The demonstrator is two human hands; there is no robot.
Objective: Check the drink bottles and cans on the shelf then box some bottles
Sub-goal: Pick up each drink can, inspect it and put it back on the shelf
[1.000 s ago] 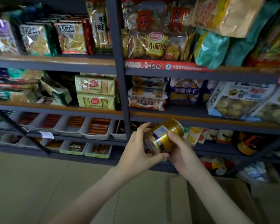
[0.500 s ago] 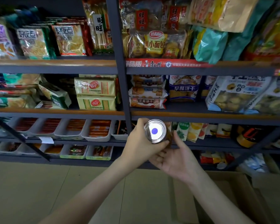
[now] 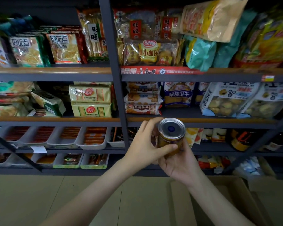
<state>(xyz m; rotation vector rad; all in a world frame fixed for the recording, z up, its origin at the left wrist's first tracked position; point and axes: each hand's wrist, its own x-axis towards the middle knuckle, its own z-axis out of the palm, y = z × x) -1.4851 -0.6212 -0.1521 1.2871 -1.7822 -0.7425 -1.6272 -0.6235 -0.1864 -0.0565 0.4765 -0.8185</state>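
On the top shelf (image 3: 55, 74), far left, stand snack bags marked 好吃点 (image 3: 28, 51); next to them is a clear pack reading 旺旺 (image 3: 95, 35). Right of the upright post lies a bread bag labelled 小面包 (image 3: 149, 52), and the red edge strip (image 3: 153, 71) under it carries 康师傅. One level down, blue biscuit packs read 早餐饼干 (image 3: 178, 94).

The left hand (image 3: 144, 147) wraps the gold can (image 3: 171, 136) from the left, fingers curled over its top edge and thumb pressed across its side. The can is held in the air in front of the lower shelves, its silver end with a blue dot turned to the camera; its label is too blurred to read. The right hand (image 3: 181, 165) cups it from below, thumb up its right side. An open cardboard box (image 3: 227, 201) sits on the floor, lower right.
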